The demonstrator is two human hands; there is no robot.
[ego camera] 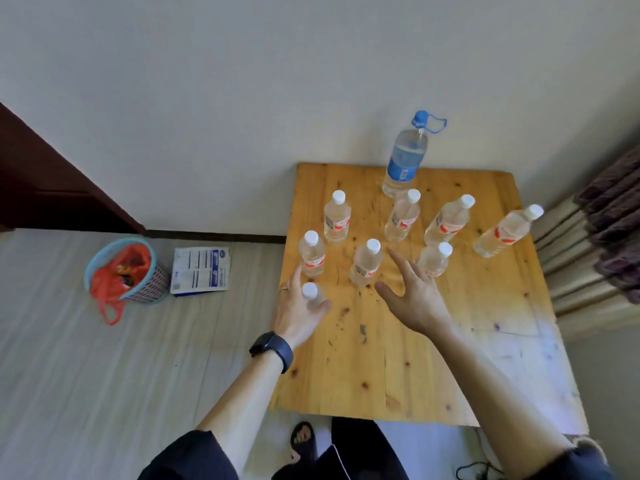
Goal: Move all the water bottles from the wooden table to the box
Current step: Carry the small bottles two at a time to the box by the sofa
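Several small clear water bottles with white caps and red-white labels stand on the wooden table (408,341). A large bottle with a blue cap and label (405,157) stands at the table's far edge. My left hand (298,313) grips the nearest small bottle (310,292) at the table's left edge; only its cap and shoulder show. My right hand (412,292) hovers open with spread fingers just right of the middle bottle (366,263), not touching it. No box is in view.
On the floor to the left stand a small basket with a red plastic bag (124,271) and a white printed packet (201,270). A curtain (595,230) hangs right of the table. A dark door frame (52,188) is at far left. My sandalled foot (303,441) is below the table.
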